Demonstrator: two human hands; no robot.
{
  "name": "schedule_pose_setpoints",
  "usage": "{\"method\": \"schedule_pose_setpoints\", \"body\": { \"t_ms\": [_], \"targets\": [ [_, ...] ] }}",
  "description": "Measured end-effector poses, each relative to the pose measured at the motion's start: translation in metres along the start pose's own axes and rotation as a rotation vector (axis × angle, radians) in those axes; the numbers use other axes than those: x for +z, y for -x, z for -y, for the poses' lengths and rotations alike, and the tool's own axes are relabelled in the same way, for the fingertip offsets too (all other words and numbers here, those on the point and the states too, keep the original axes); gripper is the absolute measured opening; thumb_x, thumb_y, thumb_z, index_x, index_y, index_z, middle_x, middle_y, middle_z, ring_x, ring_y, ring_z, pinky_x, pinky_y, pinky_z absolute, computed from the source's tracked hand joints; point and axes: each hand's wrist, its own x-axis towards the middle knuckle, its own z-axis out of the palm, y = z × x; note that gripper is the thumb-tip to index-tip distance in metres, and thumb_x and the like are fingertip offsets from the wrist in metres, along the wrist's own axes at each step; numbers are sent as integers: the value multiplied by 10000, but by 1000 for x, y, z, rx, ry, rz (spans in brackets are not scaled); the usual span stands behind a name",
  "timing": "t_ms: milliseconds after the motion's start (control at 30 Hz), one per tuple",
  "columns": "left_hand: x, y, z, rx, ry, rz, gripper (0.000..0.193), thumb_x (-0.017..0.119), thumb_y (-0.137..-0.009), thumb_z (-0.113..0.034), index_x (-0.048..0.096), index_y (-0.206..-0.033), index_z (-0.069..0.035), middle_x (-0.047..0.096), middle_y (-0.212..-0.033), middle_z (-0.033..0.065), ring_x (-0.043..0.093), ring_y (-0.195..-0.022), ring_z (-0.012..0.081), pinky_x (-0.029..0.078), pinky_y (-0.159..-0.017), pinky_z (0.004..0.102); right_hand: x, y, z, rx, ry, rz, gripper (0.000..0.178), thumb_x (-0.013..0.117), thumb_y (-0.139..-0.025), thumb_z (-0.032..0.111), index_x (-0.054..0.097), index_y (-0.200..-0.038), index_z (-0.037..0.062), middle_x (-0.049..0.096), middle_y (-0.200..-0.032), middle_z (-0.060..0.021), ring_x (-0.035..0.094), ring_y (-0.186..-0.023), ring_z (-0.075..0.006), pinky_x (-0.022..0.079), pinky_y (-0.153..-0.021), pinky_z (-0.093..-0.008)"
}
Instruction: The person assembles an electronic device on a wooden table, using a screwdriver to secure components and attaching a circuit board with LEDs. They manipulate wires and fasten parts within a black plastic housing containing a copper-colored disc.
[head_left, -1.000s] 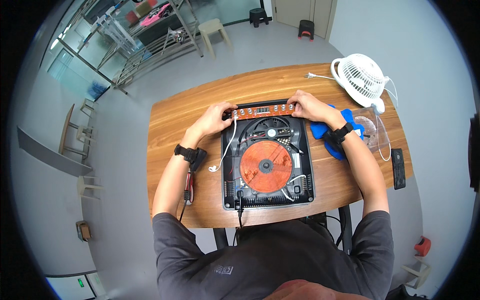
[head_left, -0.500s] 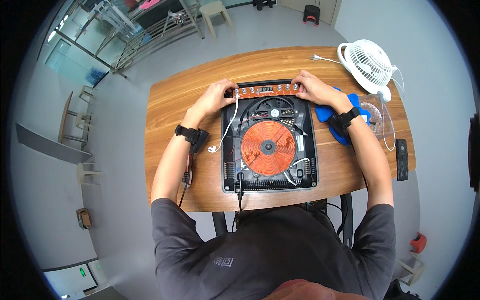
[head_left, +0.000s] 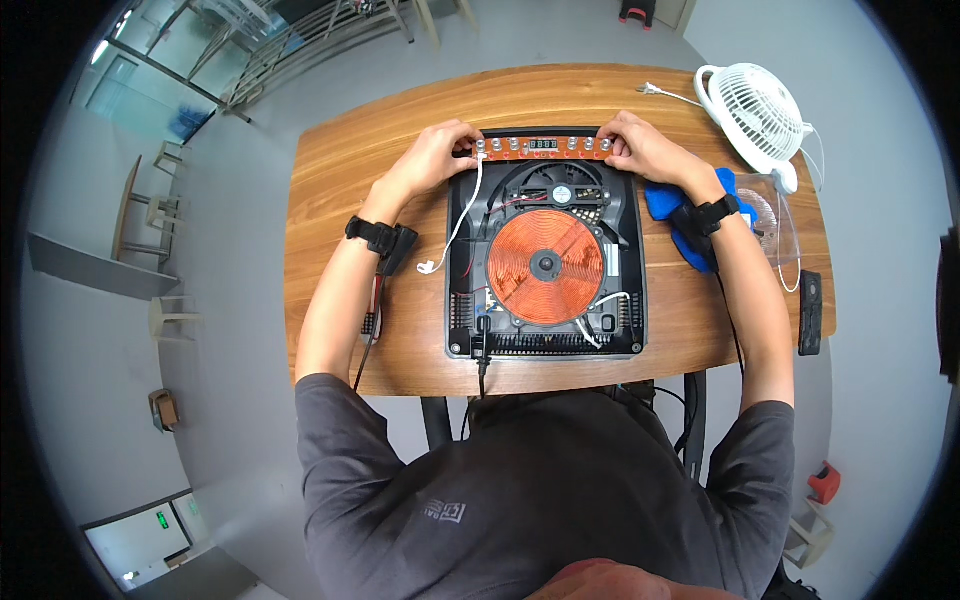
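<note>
Orange circuit board sits pinched at its ends by both hands (round copper-coloured coil nearby).

To the right of our fingers we see a white fan; nearer them, a blue object beside clear plastic. Far beyond them stands a black-and-red stool; far left, a pale stool.
</note>
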Motion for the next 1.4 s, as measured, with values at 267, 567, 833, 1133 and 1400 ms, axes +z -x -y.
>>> {"method": "schedule_pose_setpoints", "body": {
  "t_ms": [267,567,833,1133,1400],
  "targets": [
    [3,4,8,12,6,-40,364,814,-806,-54,683,-1142,-4,697,-1054,139,707,-970,260,574,-874,360,4,-4,3,14,9,5,306,720,-867,14,659,-1166,-5,540,-1032,-96,604,-835,-159,525,-783,-297],
    [4,-4,10,6,-40,-11,384,851,-750,-74,707,-1100,-7,722,-982,139,709,-912,260,576,-831,361,3,-3,5,13,31,9,342,750,-859,11,665,-1190,-13,559,-1033,-93,605,-832,-168,519,-781,-310],
    [10,-4,13,-44,74,-39,579,854,-736,-65,623,-1264,-12,733,-977,136,706,-877,249,591,-815,356,-3,-12,8,44,166,58,372,805,-813,37,687,-1162,-17,580,-994,-111,633,-819,-193,549,-798,-328],
    [7,0,18,-63,158,-41,597,862,-742,-53,609,-1282,-5,734,-966,113,702,-880,208,590,-821,339,-4,-7,8,50,27,40,377,799,-827,43,689,-1183,-19,571,-1010,-83,630,-850,-149,542,-795,-294],
    [4,-3,10,-79,158,-10,579,862,-737,-53,623,-1261,3,737,-975,124,706,-866,213,592,-804,340,-4,-5,5,104,-35,74,375,801,-831,6,684,-1188,-10,551,-1017,-65,623,-854,-132,543,-792,-276]
  ]
}}
